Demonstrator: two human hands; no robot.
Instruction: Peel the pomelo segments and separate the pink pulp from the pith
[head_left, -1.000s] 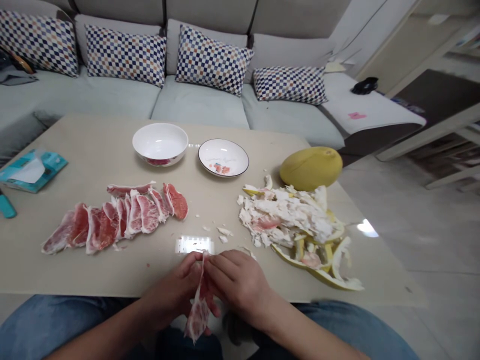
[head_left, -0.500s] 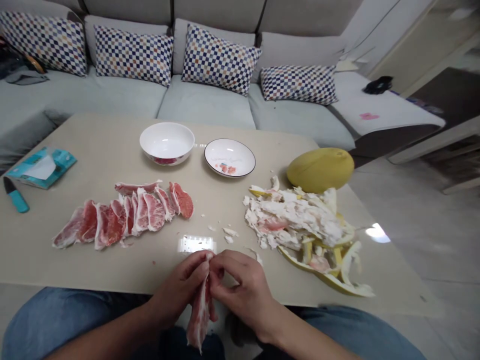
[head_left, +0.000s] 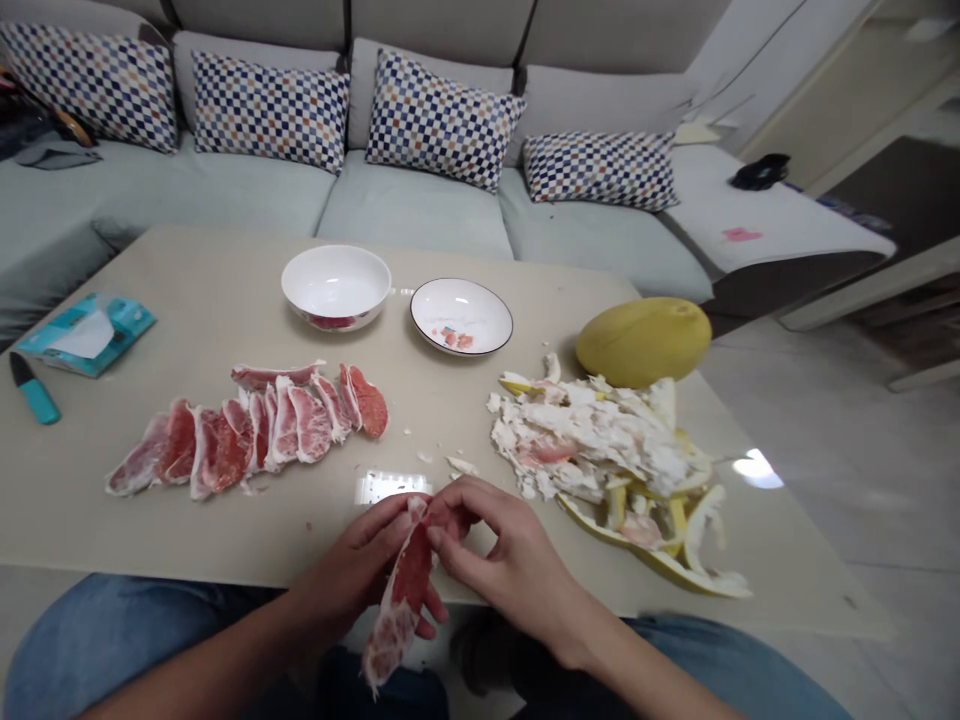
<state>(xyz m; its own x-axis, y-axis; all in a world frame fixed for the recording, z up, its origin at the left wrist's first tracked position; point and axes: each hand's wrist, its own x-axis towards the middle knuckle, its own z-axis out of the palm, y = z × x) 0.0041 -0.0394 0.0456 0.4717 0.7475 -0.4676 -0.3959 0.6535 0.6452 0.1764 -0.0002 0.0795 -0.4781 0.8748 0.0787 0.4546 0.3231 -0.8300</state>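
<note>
A red pomelo segment (head_left: 405, 585) hangs lengthwise over the table's near edge, partly covered in whitish membrane. My left hand (head_left: 364, 560) is closed around its upper part from the left. With thumb and fingers pinched, my right hand (head_left: 499, 540) grips the segment's upper right side, where red flesh shows; whether it holds membrane or flesh is hidden. To the left lies a row of pomelo segments (head_left: 281, 430), some still in pale skin. A heap of white pith and membrane (head_left: 592, 430) is on the right, above pieces of yellow pomelo peel (head_left: 667, 565).
A whole yellow pomelo (head_left: 643, 342) sits behind the heap. At the back are a deep white bowl (head_left: 336, 285) and a shallow plate (head_left: 480, 310). A tissue pack (head_left: 120, 335) and a knife with a teal handle (head_left: 37, 400) lie far left. A sofa (head_left: 420, 220) stands beyond.
My right hand has moved slightly right and up, with its pinch drawn away from my left hand. The segment has turned and tilted, and more of its red flesh shows.
</note>
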